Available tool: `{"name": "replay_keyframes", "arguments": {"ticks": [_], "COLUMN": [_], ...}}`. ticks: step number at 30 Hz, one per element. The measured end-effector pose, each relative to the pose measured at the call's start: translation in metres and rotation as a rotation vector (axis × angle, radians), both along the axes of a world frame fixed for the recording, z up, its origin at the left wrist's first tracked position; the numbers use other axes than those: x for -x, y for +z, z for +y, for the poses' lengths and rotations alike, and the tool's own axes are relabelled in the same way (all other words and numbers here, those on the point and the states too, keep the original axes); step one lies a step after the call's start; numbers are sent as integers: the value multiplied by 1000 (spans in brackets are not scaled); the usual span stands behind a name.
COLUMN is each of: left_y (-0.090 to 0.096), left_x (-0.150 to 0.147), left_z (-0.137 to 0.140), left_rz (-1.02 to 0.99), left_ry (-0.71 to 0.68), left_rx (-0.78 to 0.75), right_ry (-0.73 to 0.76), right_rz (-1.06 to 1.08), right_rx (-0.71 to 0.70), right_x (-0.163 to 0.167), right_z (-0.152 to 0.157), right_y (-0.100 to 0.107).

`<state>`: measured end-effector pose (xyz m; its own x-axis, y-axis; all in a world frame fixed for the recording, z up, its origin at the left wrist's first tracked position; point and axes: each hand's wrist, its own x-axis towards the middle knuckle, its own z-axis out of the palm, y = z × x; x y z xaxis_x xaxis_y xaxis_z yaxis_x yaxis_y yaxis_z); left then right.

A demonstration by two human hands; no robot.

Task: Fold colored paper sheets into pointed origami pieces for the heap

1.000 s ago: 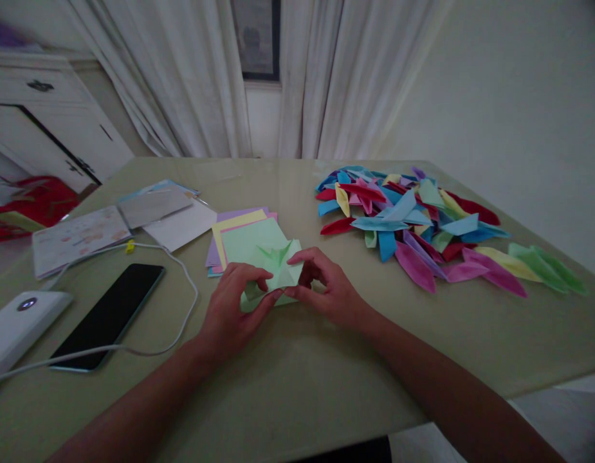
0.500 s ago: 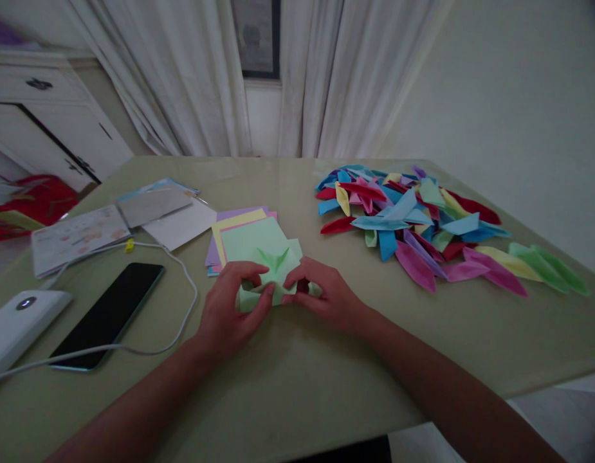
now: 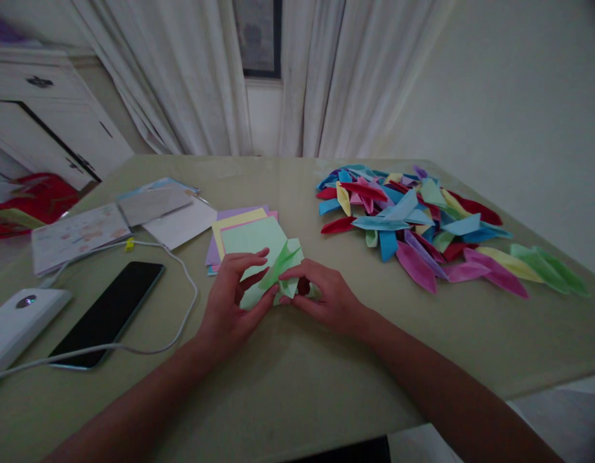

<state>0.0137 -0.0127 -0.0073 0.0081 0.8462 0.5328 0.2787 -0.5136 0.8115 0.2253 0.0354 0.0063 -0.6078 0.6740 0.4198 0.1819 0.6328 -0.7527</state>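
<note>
A light green sheet of origami paper [image 3: 288,257], partly folded with creased flaps standing up, is between my two hands above the table. My right hand [image 3: 323,289] pinches its right side between thumb and fingers. My left hand [image 3: 237,289] is curled about the left side, its thumb against the lower folds and its index finger raised off the paper. Fingers hide part of the folds. Just behind lies a stack of square paper sheets [image 3: 253,235], pale green on top, with yellow, pink and purple edges showing.
A heap of folded colourful paper pieces [image 3: 393,212] covers the table's right side. At left lie a black phone [image 3: 111,315], a white power bank [image 3: 24,328] with a white cable [image 3: 193,299], and several cards and sheets [image 3: 80,235]. White curtains [image 3: 181,83] hang behind.
The paper's left flap has been folded over to the right, and its creases now stand up at a slant. My left index finger has lifted off the paper; my right hand has barely moved.
</note>
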Motion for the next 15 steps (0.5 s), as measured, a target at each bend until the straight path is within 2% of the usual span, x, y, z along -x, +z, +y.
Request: {"name": "replay_keyframes", "arguments": {"ticks": [5,11,15], "left_y": [-5,-1,3], "left_x": [0,2,3], "left_z": [1,-1,-2], "left_rz": [-53,-83,-2], "left_ry": [-7,15,0], "left_rx": [47,124,99], "right_ry": [-71,-109,-137], "right_rz": [38,89,104], "right_rx": [23,42,24], "right_x": [1,1,1], "right_z": [1,2,2], "right_y": [0,1,1]}}
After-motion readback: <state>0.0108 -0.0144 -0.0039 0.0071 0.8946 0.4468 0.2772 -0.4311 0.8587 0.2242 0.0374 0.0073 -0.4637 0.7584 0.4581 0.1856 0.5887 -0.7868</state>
